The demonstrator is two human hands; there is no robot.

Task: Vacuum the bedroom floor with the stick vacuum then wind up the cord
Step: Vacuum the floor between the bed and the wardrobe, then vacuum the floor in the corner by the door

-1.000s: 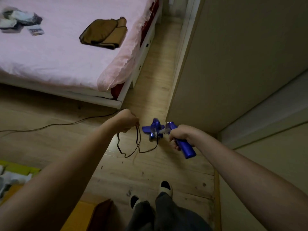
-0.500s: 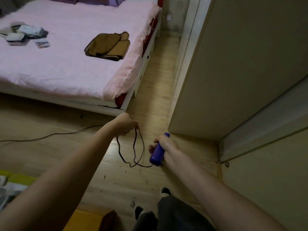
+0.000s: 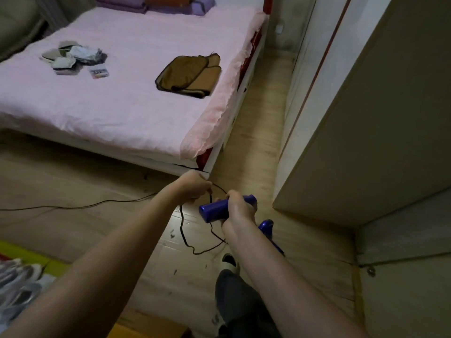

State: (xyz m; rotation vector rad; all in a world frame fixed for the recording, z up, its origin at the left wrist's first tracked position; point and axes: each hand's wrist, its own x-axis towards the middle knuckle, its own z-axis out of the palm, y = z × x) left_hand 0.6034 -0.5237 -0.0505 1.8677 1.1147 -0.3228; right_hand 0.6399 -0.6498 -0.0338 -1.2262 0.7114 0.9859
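in the head view, the left hand [image 3: 195,187] is curled around the thin black power cord [image 3: 182,230], gripping gathered strands of it just in front of the near corner of the bed. from that hand the cord hangs down in a loose loop over the pale wooden plank floor [image 3: 256,132], and another length trails away to the left across the floor toward the frame edge. the right hand [image 3: 240,207] is wrapped around the glossy blue cylindrical handle of the stick vacuum [image 3: 213,211], holding it roughly level, with its rounded end pointing left toward the cord hand; the two hands are near each other but apart. more blue parts of the vacuum show below and behind the right forearm, partly hidden by it. the bed with a pink cover [image 3: 117,98] fills the upper left, carrying a folded brown cloth [image 3: 190,76] near its right edge and a small heap of pale papers and packets [image 3: 73,59] further left. a tall beige wardrobe [image 3: 366,118] stands on the right, with a narrow strip of floor between it and the bed. the person's dark trouser leg [image 3: 239,301] and a light slipper [image 3: 229,262] appear at the bottom centre, and grey shoes [image 3: 17,284] lie at the lower left on a yellow-green mat [image 3: 26,252].
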